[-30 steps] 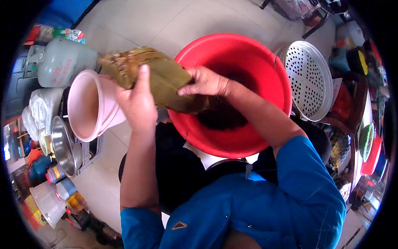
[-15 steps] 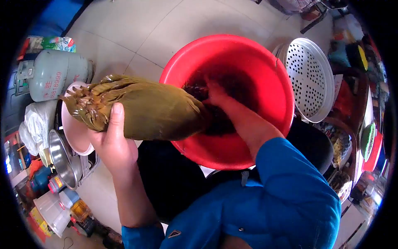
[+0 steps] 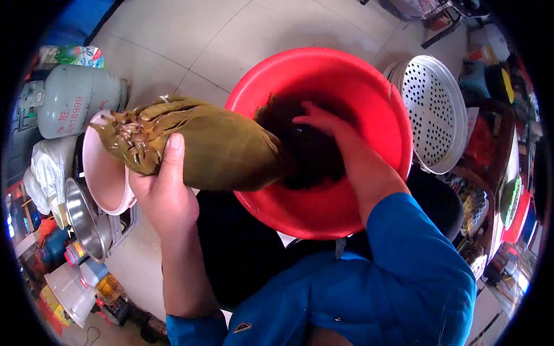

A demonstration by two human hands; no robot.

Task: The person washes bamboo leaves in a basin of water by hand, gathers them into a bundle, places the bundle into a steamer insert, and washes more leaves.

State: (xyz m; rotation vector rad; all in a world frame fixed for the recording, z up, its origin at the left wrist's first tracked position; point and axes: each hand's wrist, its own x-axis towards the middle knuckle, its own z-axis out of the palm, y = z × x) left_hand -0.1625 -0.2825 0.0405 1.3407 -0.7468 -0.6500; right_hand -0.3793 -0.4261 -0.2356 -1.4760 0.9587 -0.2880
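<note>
The left hand (image 3: 164, 193) is gripping a bundle of leaves (image 3: 196, 147), holding it level over the rim of the red basin (image 3: 369, 86). The right hand (image 3: 329, 130), fingers spread, is resting on dark wet leaves (image 3: 300, 153) inside.

The person wore a bright blue top with short sleeves: the right sleeve (image 3: 424, 242) ended above the elbow and the left sleeve (image 3: 187, 331) showed only its hem. A small dark triangular badge (image 3: 241, 327) sat on the chest. Dark trousers (image 3: 236, 242) covered the lap. Both forearms were bare, with no rings or watch visible.
</note>
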